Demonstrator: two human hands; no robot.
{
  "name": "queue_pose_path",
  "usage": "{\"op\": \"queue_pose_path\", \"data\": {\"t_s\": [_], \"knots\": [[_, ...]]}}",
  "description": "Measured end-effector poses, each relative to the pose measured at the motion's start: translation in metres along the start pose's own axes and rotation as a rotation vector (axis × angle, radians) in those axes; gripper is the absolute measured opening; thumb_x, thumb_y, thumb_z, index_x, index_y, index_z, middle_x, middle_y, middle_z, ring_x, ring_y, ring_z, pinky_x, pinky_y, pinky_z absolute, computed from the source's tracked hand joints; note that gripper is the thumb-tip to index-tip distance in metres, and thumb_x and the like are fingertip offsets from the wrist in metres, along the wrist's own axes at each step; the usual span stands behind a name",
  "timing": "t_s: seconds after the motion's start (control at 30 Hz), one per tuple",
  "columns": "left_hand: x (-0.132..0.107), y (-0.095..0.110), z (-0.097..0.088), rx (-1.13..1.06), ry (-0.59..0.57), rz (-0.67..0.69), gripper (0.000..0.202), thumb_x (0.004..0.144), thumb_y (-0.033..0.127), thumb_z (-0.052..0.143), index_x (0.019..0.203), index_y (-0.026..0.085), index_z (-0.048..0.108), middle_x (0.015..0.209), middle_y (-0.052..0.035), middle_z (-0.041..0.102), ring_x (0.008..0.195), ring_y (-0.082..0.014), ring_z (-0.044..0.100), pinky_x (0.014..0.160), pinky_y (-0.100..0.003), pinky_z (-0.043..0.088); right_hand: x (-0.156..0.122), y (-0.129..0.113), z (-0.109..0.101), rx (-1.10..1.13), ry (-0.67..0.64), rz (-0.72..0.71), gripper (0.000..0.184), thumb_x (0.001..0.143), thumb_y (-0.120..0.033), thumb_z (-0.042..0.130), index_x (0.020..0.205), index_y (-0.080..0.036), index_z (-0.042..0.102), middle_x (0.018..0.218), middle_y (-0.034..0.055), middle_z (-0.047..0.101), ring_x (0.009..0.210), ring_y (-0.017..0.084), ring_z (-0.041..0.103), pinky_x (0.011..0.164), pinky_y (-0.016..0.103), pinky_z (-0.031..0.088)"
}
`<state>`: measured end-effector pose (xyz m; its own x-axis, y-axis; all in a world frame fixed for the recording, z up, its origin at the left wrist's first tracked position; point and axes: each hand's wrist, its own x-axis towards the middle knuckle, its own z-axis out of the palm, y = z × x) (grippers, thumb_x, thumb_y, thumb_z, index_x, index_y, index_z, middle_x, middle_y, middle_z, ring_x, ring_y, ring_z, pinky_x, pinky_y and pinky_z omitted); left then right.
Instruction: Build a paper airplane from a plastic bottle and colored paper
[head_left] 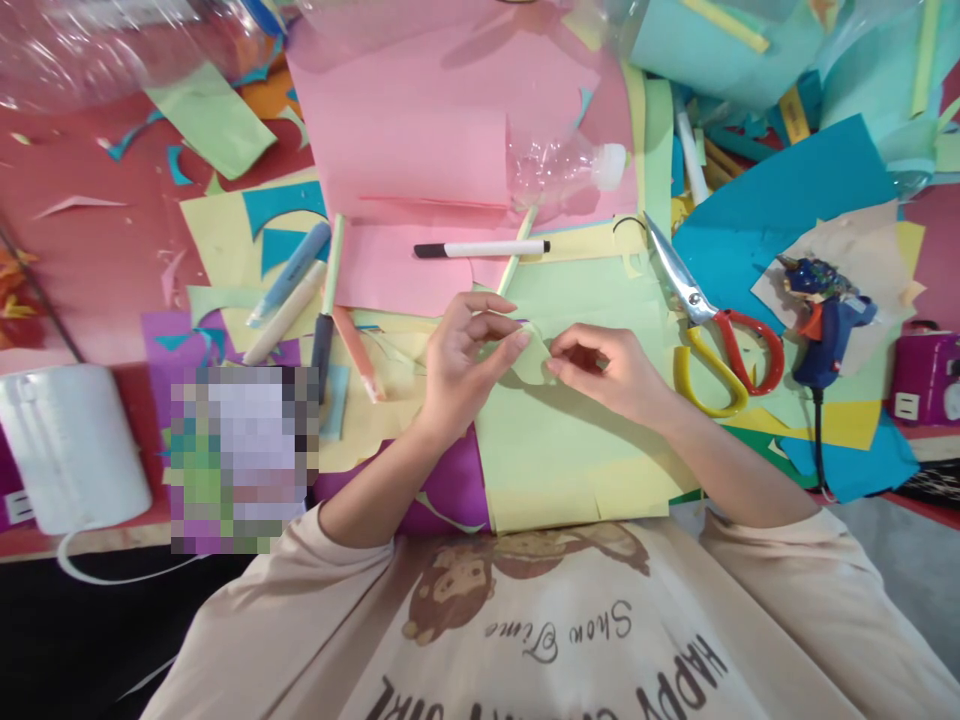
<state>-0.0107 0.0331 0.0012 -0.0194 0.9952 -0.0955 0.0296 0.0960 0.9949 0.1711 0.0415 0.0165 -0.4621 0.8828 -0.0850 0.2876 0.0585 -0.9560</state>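
Note:
Between my two hands is a small pale green paper piece (534,358), raised over the light green paper sheets (577,440). My left hand (476,355) pinches its upper left edge between thumb and fingers. The fingertips of my right hand (607,365) are pressed together at its right edge. Beyond the hands lies a white marker (484,249) with a black cap, across pink and green paper. To the right are scissors (701,310) with one red and one yellow handle, blades pointing away from me.
A blue glue gun (829,330) rests at the right with its cord toward me. A clear plastic bottle (555,168) lies on pink paper. Several markers, such as a blue one (292,270), lie left among paper scraps. A white pouch (71,445) is at the far left.

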Motion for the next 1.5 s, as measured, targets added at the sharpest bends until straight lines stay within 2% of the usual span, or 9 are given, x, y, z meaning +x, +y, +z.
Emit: {"op": "queue_pose_path", "data": {"t_s": [0.13,0.23,0.4,0.6,0.73,0.93,1.07,1.23,1.5], "knots": [[-0.0012,0.0013,0.0001,-0.007,-0.004,0.017,0.030,0.075,0.041,0.074,0.091,0.020,0.058,0.082,-0.0007,0.067,0.074,-0.0113,0.067,0.064,-0.020,0.052,0.0002,0.0006,0.0005,0.092,0.002,0.086,0.013,0.084,-0.026,0.063,0.076,-0.016,0.059,0.060,-0.0045,0.054,0.051,0.005,0.043,0.046,0.018,0.035],[-0.0017,0.0010,-0.0010,0.047,-0.019,0.021,0.026,0.080,0.044,0.069,0.085,0.019,0.063,0.079,-0.0016,0.067,0.069,-0.0109,0.064,0.061,-0.021,0.052,0.0016,0.0021,0.0004,0.169,0.007,0.099,0.014,0.084,-0.028,0.064,0.077,-0.016,0.058,0.065,-0.0024,0.059,0.053,0.006,0.047,0.048,0.019,0.038],[-0.0024,-0.0013,-0.0019,0.155,-0.046,0.109,0.022,0.081,0.041,0.067,0.079,0.019,0.065,0.075,-0.0011,0.068,0.070,-0.0117,0.063,0.066,-0.023,0.052,0.0037,0.0027,-0.0023,0.009,0.082,-0.050,0.013,0.081,-0.022,0.066,0.073,-0.016,0.059,0.063,-0.0045,0.050,0.053,0.006,0.042,0.049,0.020,0.034],[-0.0041,0.0037,0.0012,0.293,-0.159,0.244,0.009,0.081,0.024,0.065,0.073,0.019,0.065,0.068,0.0008,0.067,0.065,-0.0106,0.062,0.065,-0.022,0.050,0.0032,0.0037,-0.0026,-0.018,0.107,-0.199,0.005,0.084,-0.019,0.063,0.080,-0.018,0.061,0.073,-0.0011,0.057,0.061,0.008,0.050,0.052,0.020,0.039],[-0.0051,0.0047,0.0020,0.279,-0.141,0.266,0.006,0.081,0.021,0.066,0.075,0.019,0.064,0.069,0.0008,0.067,0.065,-0.0101,0.062,0.064,-0.021,0.051,0.0022,0.0046,-0.0015,-0.017,0.121,-0.232,0.007,0.084,-0.014,0.061,0.078,-0.018,0.060,0.071,-0.0018,0.057,0.060,0.008,0.049,0.052,0.020,0.039],[-0.0077,0.0040,0.0008,0.283,-0.114,0.259,0.009,0.083,0.027,0.066,0.078,0.019,0.066,0.073,-0.0009,0.070,0.069,-0.0118,0.065,0.065,-0.023,0.052,0.0023,0.0078,-0.0016,-0.031,0.100,-0.255,0.008,0.083,-0.012,0.061,0.080,-0.019,0.061,0.075,-0.0009,0.057,0.065,0.009,0.051,0.054,0.021,0.039],[-0.0075,0.0026,0.0001,0.271,-0.101,0.327,0.007,0.083,0.025,0.068,0.078,0.019,0.066,0.074,-0.0014,0.070,0.071,-0.0121,0.065,0.069,-0.025,0.052,0.0032,0.0084,-0.0013,-0.072,0.092,-0.284,0.008,0.083,-0.011,0.062,0.081,-0.019,0.061,0.077,-0.0004,0.058,0.067,0.009,0.051,0.055,0.021,0.040],[-0.0059,0.0007,0.0000,0.278,-0.093,0.404,0.007,0.081,0.022,0.070,0.077,0.019,0.065,0.073,-0.0003,0.070,0.069,-0.0109,0.064,0.067,-0.024,0.051,0.0032,0.0084,-0.0003,-0.110,0.085,-0.308,0.008,0.084,-0.013,0.062,0.081,-0.019,0.060,0.078,0.0004,0.060,0.068,0.010,0.053,0.055,0.021,0.040],[-0.0060,0.0014,0.0007,0.296,-0.084,0.427,0.007,0.081,0.018,0.070,0.076,0.018,0.065,0.072,-0.0001,0.070,0.068,-0.0104,0.064,0.066,-0.023,0.051,0.0031,0.0094,0.0000,-0.120,0.080,-0.285,0.008,0.084,-0.013,0.062,0.081,-0.020,0.060,0.080,0.0008,0.061,0.069,0.010,0.054,0.054,0.022,0.039]]}}
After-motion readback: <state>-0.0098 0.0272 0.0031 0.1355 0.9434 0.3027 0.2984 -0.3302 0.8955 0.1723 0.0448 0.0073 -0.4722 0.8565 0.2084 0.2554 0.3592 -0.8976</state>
